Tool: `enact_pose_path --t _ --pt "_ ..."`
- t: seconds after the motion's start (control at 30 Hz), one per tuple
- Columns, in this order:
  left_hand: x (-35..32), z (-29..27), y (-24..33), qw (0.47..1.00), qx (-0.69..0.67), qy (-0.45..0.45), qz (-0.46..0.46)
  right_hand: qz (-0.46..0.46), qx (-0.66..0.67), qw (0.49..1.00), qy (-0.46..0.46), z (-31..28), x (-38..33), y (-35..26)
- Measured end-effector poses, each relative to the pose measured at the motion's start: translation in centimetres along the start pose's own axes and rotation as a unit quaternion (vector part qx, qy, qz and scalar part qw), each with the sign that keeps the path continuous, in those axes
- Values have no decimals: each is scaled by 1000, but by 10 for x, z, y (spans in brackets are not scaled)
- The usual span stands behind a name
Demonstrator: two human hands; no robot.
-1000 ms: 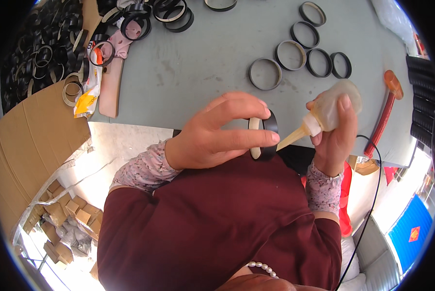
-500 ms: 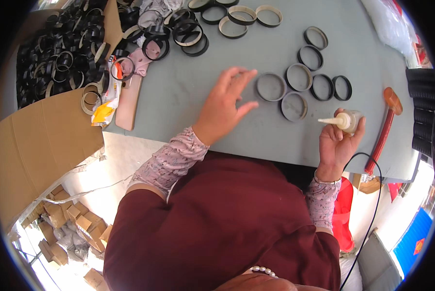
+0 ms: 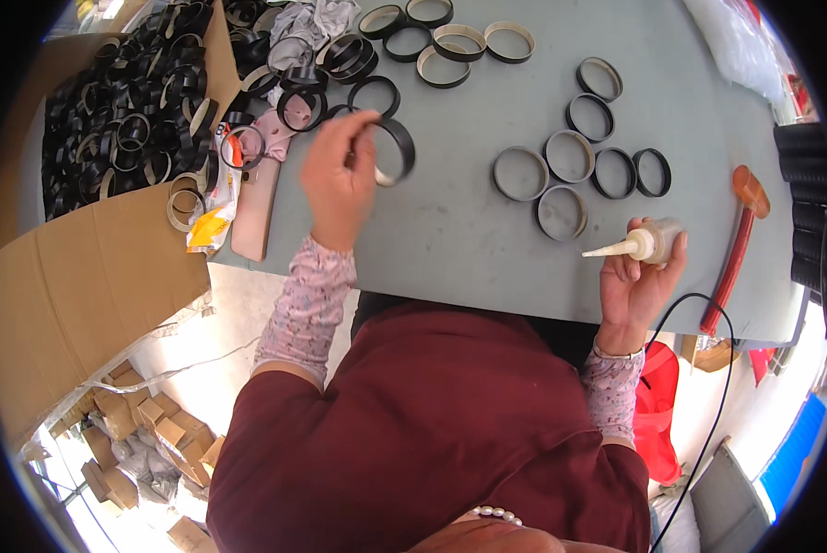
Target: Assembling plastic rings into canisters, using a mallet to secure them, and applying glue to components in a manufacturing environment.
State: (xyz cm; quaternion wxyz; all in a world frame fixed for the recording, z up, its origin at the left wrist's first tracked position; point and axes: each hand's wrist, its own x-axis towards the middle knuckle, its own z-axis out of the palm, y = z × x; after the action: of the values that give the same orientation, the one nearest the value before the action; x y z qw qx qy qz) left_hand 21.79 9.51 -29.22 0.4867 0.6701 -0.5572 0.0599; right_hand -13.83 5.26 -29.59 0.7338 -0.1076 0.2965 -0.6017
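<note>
My left hand (image 3: pixel 338 189) is closed on the near edge of a black ring band (image 3: pixel 408 147) with a pale inner side, raised a little over the left part of the grey table. My right hand (image 3: pixel 633 293) grips a small translucent squeeze bottle (image 3: pixel 664 240), its long cream nozzle pointing left. Between the hands lies a group of similar black rings (image 3: pixel 632 173), several of them touching. More black rings (image 3: pixel 445 84) with pale insides lie at the back of the table, and others sit close behind my left hand.
At the left, a cardboard box (image 3: pixel 91 263) holds a large heap of black rings (image 3: pixel 128 120). A pink phone-like slab (image 3: pixel 251 217) and crumpled cloth (image 3: pixel 312 28) lie beside it. On the right are a red-handled hammer (image 3: pixel 732 258), a black cable (image 3: pixel 728 359) and clear plastic (image 3: pixel 740 46).
My left hand has moved left from the ring group, where it was open, and now holds a black ring. The right hand and bottle have shifted slightly down and left.
</note>
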Motion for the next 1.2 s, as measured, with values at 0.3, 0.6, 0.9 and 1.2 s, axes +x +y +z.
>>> enact_pose_path --t 0.3,0.6,0.9,1.2 --pt "-33 -16 40 953 23 -301 0 -5 -9 1000 -11 9 -5 1" --pt "-47 -21 60 729 -430 -427 -318 -262 -161 946 -104 24 -35 19" --pt "-56 -17 76 257 -637 -404 -604 -439 -409 652 -464 54 -50 8" --pt "-58 -24 81 320 -608 -421 -592 -417 -478 595 -494 58 -51 7"
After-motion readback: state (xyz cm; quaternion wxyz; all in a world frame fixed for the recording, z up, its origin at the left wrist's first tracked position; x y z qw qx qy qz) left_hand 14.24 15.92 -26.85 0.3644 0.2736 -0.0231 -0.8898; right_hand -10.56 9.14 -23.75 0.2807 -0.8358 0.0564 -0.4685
